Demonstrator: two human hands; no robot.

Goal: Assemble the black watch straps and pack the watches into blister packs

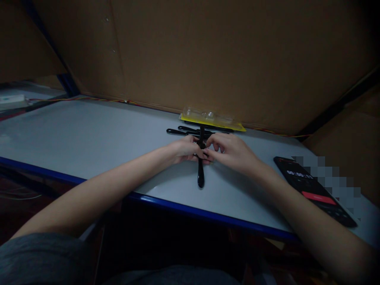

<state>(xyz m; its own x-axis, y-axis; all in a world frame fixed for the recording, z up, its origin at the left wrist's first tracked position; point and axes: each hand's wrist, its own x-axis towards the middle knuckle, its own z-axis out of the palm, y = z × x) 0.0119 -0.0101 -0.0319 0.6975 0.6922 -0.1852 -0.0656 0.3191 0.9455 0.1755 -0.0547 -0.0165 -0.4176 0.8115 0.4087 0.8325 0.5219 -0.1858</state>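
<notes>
Glossy black plastic rod [201,174] sits pinched mid-length between the closed fingers of the left hand [185,150] and right hand [230,152]; thin black plastic rods [178,131] and a yellow-backed clear blister pack [212,118] lie just beyond the grip.

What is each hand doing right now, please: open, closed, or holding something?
Left hand: closed, holding a long black plastic piece.
Right hand: closed, its fingertips pinching the same piece.

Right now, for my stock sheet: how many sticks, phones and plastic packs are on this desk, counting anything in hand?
Black plastic sticks: at least 3 (they overlap, so the exact count is unclear)
Phone: 1
Clear plastic pack on yellow card: 1
Total: at least 5
</notes>
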